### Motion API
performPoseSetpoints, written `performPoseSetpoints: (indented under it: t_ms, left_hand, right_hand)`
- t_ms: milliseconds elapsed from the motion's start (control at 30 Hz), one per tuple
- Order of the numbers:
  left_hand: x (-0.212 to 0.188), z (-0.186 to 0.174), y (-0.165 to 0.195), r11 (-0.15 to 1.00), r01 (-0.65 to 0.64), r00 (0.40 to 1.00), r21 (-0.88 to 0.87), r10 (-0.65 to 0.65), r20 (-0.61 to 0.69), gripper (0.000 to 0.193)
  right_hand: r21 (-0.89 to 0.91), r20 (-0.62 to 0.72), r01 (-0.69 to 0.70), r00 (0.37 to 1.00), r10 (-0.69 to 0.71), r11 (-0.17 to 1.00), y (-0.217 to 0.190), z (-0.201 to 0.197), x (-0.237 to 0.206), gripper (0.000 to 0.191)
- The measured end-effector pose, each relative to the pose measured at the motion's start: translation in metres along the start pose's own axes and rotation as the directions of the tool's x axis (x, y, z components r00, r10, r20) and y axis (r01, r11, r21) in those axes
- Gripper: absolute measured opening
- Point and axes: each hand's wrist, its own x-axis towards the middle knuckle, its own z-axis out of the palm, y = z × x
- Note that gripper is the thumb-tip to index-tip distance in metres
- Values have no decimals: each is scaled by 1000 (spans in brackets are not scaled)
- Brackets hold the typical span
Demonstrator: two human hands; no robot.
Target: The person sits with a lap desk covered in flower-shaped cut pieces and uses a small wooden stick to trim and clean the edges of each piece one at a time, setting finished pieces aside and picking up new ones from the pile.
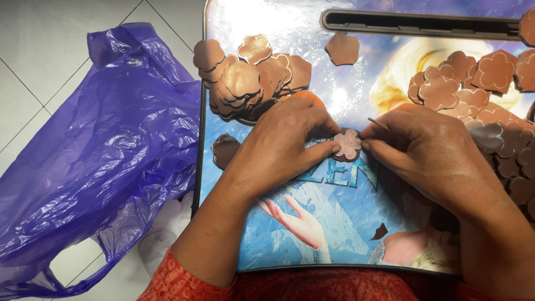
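Observation:
My left hand (pixel 284 142) and my right hand (pixel 426 150) meet over a small brown flower-shaped cutout (pixel 349 143) and pinch it from both sides. The cutout lies on a blue picture-printed lap table (pixel 334 223). A thin wooden stick (pixel 379 124) pokes out between the fingers of my right hand, above the cutout. My forearms come in from the bottom, with red patterned sleeves.
A heap of brown flower cutouts (pixel 251 78) lies at the table's top left, another heap (pixel 490 106) on the right. A single cutout (pixel 225 149) rests by my left wrist. A crumpled purple plastic bag (pixel 100 156) lies on the white tiled floor to the left. A dark slot (pixel 418 22) runs along the table's far edge.

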Motion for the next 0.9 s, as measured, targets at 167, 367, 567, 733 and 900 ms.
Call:
performPoseSetpoints:
  t_ms: [167, 367, 567, 733, 900]
  left_hand:
    - [0, 2, -1, 1000, 18, 999, -11, -18, -30, 21]
    - [0, 0, -2, 998, 45, 999, -35, -45, -14, 21]
    - [-1, 3, -2, 999, 34, 999, -15, -34, -16, 18]
    - [-1, 4, -3, 1000, 2, 1000, 6, -2, -28, 18]
    - [0, 3, -1, 1000, -16, 999, 16, 17, -35, 18]
  right_hand:
    - [-6, 12, -12, 1000, 12, 1000, -4, -1, 2, 17]
    - [4, 17, -26, 1000, 26, 1000, -6, -2, 3, 17]
    - [23, 8, 52, 999, -52, 998, 2, -2, 2, 17]
    - [37, 7, 61, 998, -61, 997, 5, -1, 1, 17]
    - [25, 8, 88, 996, -88, 996, 7, -2, 1, 17]
